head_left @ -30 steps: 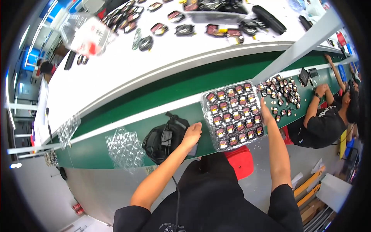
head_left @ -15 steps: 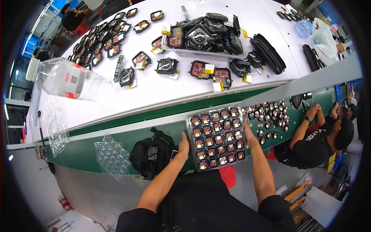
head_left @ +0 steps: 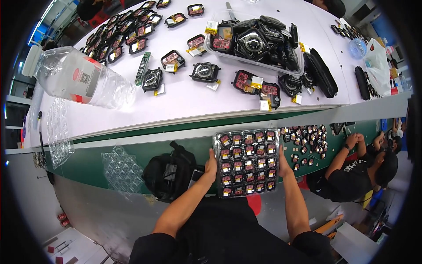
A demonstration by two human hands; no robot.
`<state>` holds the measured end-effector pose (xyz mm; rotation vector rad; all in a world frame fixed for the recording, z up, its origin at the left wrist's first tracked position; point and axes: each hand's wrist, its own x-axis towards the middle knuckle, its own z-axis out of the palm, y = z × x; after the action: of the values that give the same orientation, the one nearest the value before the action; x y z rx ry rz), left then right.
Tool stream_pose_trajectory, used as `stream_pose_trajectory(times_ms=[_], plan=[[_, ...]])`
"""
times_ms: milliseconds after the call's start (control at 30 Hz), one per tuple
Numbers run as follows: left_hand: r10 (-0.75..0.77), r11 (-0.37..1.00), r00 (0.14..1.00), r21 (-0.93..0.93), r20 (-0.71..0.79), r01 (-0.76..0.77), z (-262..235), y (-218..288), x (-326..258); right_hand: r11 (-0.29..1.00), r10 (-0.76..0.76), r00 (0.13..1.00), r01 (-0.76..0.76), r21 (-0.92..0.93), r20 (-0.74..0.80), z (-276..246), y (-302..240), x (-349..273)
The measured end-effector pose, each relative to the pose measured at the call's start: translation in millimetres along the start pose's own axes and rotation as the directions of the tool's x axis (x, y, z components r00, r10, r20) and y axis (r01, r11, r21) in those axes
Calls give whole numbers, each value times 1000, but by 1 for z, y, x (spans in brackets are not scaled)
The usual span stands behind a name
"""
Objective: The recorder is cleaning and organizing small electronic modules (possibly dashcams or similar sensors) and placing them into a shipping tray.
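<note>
A clear plastic tray point(head_left: 216, 140) is held up in front of me, over the near edge of the green bench. In its pockets sit rows of small watch modules point(head_left: 249, 164) with dark frames, reddish boards and white-and-yellow batteries. My left hand point(head_left: 211, 166) presses on the tray's left side, and my right hand point(head_left: 284, 164) grips the right side. The far fingers of both hands are partly hidden by the tray. A black backpack point(head_left: 169, 176) lies on the bench just left of my left hand.
Across the white table point(head_left: 176, 103) are loose watch cases point(head_left: 205, 71), a clear tub point(head_left: 281, 70) heaped with more, and a big plastic bottle point(head_left: 79, 79). Bubble wrap point(head_left: 124, 170) lies left of the backpack. At right, a co-worker point(head_left: 351, 171) sits by scattered modules point(head_left: 307, 137).
The tray has turned slightly and now sits straighter, still between both hands. My view has shifted, so the white table's things appear further right.
</note>
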<state>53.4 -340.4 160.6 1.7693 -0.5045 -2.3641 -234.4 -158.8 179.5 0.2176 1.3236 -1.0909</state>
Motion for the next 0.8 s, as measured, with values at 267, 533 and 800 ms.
stream_pose_trajectory(times_ms=[267, 533, 800], plan=[[87, 995, 995, 51, 45, -89, 1, -3, -7, 988, -38, 987, 60, 143, -156, 8, 25, -9], [96, 995, 925, -72, 369, -74, 6, 6, -13, 974, -113, 988, 131, 185, -106, 13, 31, -18], [87, 994, 944, -83, 319, -64, 27, 31, -57, 960, -54, 988, 91, 266, -143, 16, 32, -37]])
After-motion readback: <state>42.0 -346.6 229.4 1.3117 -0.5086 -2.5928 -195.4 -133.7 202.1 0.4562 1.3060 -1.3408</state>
